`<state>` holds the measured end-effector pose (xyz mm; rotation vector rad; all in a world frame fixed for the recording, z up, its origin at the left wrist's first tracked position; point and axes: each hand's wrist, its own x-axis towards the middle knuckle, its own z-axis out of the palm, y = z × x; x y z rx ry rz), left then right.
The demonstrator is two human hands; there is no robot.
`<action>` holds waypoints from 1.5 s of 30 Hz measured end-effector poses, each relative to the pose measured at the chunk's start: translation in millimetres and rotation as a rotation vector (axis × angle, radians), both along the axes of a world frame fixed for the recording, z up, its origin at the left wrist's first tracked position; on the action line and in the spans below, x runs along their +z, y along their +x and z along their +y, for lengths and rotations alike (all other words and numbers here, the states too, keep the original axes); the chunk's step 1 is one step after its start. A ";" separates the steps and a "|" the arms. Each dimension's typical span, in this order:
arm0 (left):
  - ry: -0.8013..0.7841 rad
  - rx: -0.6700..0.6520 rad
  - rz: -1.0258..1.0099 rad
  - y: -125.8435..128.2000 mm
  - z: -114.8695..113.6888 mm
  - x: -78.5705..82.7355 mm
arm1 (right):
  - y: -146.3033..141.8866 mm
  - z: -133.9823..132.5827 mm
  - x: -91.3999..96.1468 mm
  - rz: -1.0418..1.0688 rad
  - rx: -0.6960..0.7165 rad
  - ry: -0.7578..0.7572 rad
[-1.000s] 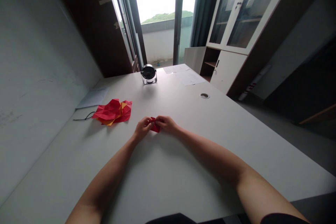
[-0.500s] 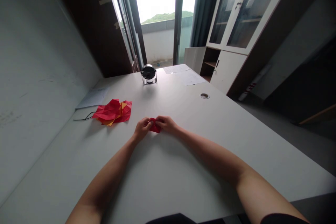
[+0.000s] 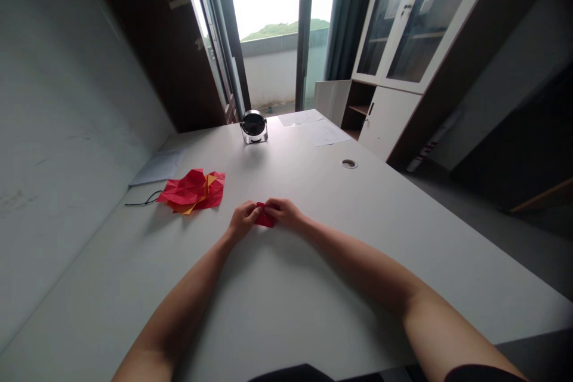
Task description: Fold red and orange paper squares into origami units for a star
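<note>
A small folded piece of red paper (image 3: 265, 219) is between my two hands, just above or on the white table. My left hand (image 3: 244, 218) grips its left side, thumb on the near face. On its right side my right hand (image 3: 283, 210) is closed, with thumb and fingers pinching the paper. Parts of the paper's upper edge are hidden by my fingers. Left of my hands lies a loose pile of creased red and orange paper sheets (image 3: 192, 190).
A black cord (image 3: 145, 201) sticks out beside the pile. White sheets (image 3: 159, 166) lie against the left wall. At the back stand a small round black fan-like device (image 3: 254, 125) and more papers (image 3: 331, 133). A round cable hole (image 3: 349, 163) is at the right of the table (image 3: 286, 304).
The red paper has tilted slightly between my fingers, its lower right corner shifting a little to the right. Both hands stay almost in place.
</note>
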<state>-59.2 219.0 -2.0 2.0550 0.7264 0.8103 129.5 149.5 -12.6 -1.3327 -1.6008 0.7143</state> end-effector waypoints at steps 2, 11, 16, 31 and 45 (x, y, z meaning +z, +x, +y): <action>-0.007 -0.005 0.003 0.1 -0.3 1.3 | 0.2 0.2 0.0 -0.014 -0.004 -0.008; -0.001 0.004 0.002 0.4 -0.9 1.7 | 0.9 -1.2 1.0 -0.005 0.004 -0.013; 0.014 -0.007 0.006 0.1 0.0 0.7 | 0.7 -0.2 0.5 -0.016 0.011 -0.005; 0.005 0.017 0.013 1.3 -1.5 2.1 | -1.4 -2.7 4.1 -0.039 0.009 -0.004; 0.054 -0.002 0.018 0.5 -1.1 1.6 | -1.2 -2.8 5.1 -0.053 0.008 0.007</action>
